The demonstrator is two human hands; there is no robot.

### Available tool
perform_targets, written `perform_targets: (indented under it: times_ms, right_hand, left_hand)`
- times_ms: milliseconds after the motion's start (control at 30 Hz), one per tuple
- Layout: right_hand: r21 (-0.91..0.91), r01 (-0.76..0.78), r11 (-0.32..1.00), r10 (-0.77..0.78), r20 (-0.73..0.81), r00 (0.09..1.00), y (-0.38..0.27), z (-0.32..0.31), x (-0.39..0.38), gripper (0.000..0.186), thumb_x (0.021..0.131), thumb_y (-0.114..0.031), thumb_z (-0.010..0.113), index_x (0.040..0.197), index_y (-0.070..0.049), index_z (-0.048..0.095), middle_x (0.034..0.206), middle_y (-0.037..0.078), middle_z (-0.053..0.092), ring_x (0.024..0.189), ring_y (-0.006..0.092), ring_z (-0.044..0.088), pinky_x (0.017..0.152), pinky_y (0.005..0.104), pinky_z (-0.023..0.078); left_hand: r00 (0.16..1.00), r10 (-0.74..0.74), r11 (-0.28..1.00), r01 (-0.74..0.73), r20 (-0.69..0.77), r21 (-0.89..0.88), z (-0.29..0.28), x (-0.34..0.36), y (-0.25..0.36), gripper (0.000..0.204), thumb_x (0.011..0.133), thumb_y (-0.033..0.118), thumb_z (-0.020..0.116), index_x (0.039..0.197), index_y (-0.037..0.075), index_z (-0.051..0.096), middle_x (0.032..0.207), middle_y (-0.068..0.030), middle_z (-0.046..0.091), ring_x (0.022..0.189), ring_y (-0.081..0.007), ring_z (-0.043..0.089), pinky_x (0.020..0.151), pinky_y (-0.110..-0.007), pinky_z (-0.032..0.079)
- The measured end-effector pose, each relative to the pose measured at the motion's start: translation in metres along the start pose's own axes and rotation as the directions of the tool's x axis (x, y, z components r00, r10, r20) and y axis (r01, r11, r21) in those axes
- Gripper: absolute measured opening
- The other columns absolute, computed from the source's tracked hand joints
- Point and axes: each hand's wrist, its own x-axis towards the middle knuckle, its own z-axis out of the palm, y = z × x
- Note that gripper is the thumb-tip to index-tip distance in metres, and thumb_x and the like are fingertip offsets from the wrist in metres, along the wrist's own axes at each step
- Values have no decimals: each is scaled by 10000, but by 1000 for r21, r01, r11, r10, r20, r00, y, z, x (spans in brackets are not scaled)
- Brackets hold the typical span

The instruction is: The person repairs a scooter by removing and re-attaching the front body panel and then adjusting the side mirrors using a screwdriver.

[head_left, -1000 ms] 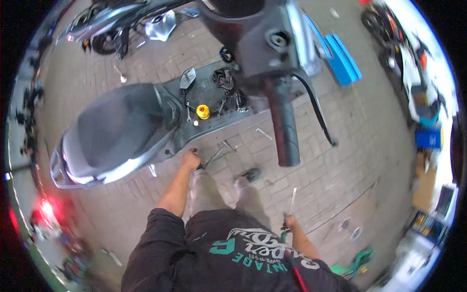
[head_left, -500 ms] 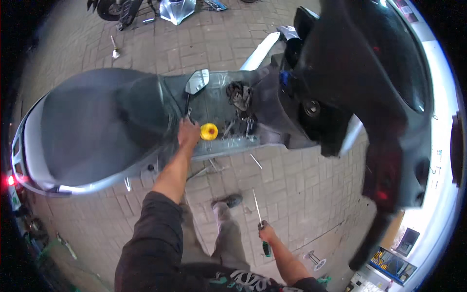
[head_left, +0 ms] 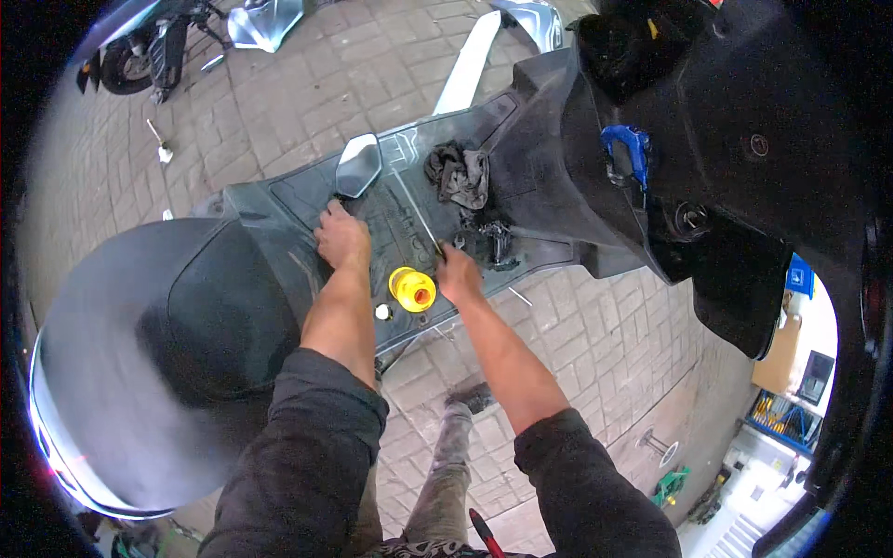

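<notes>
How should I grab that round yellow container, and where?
I'd wrap my fingers around the side of the yellow container, coming down from above on the edge nearest the person. Its curved wall suits a curled hand, nothing covers its reddish top, and the right hand crowds its right side.

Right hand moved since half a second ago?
Yes: forward, away from the wearer. Judged against the scooter's footboard, the right hand was short of its near edge, over the paving; now it's over the footboard.
</notes>
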Motion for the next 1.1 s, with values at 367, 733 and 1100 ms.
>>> perform_targets:
  times_ms: [367, 733, 1100]
  right_hand:
    - [301, 72, 951, 15, -276, 961, -38, -56, -91, 234, 809, -158, 579, 987, -8, 592, 930, 193, 613, 847, 319, 594, 735, 384, 467]
    - [757, 542, 365, -190, -509, 839, -193, -361, -345, 965, 597, -469, 793, 1309, -10, 332, 1190, 113, 466, 1057, 229, 490, 862, 351, 405]
    - [557, 791, -253, -259, -827, 499, -183, -537, -407, 837, 621, -338, 773, 1246, 7, 336, 963, 131, 494, 777, 199, 543, 628, 283, 478]
  left_hand:
    - [972, -199, 362, -48, -127, -931, -60, -66, 6, 290, 791, 74, 620, 1041, -35, 523, 943, -162, 614, 862, -272, 579, 775, -367, 436]
    - [716, 691, 126, 23, 104, -992, -397, -258, 23, 317, 802, 158, 675, 1054, 1, 566, 867, -29, 607, 791, -122, 553, 722, -245, 442]
    - [-121, 992, -63, -659, 23, -750, -479, -373, 131, 391, 794, 294, 653, 1017, -22, 593, 805, -133, 612, 731, -225, 584, 706, -339, 459]
